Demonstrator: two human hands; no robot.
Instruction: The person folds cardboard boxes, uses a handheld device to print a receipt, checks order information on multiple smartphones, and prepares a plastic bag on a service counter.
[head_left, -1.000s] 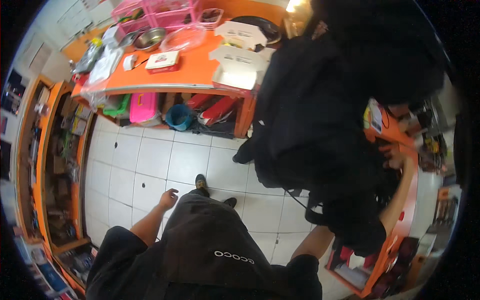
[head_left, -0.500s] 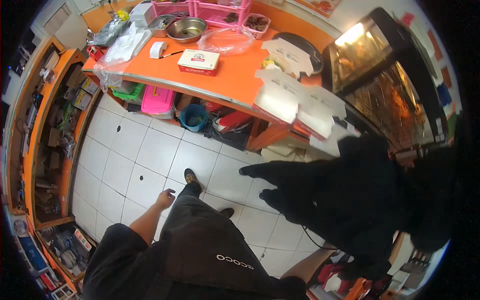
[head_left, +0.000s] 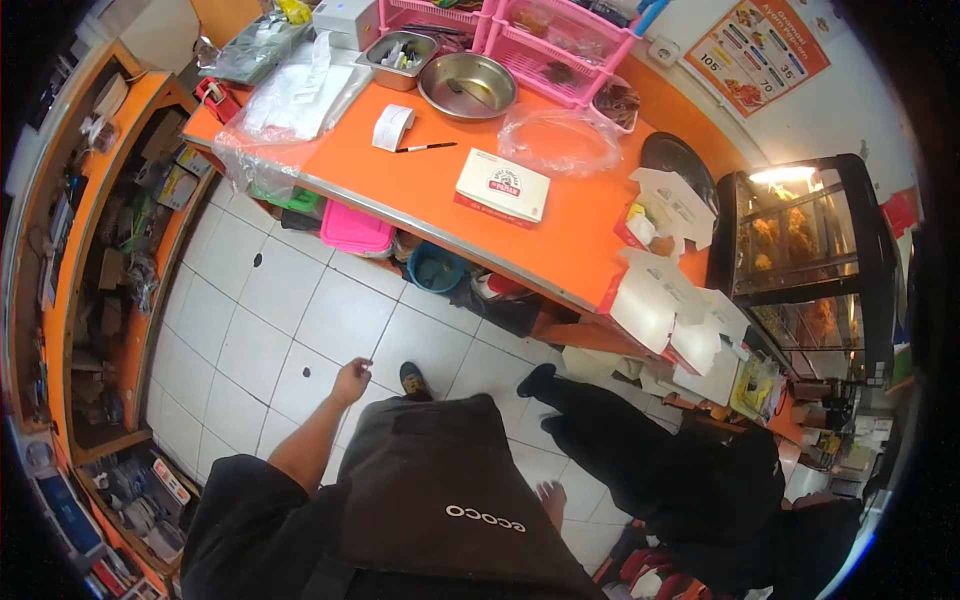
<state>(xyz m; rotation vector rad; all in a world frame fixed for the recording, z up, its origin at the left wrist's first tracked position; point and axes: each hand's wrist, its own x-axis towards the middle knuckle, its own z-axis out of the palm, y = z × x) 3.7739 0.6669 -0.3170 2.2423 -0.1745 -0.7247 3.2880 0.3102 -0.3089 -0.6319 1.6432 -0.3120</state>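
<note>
The left hand point(head_left: 350, 380) hangs empty over the white tiled floor point(head_left: 260, 330); the right hand point(head_left: 551, 503) rests beside the dark apron point(head_left: 430, 490), near the orange counter point(head_left: 420, 190).

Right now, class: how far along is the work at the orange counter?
Done: several white cartons lie opened at the orange counter's right end. In hand: nothing; the left hand hangs open and empty above the floor tiles. Left: the flat red-and-white box sits closed, untouched.
</note>
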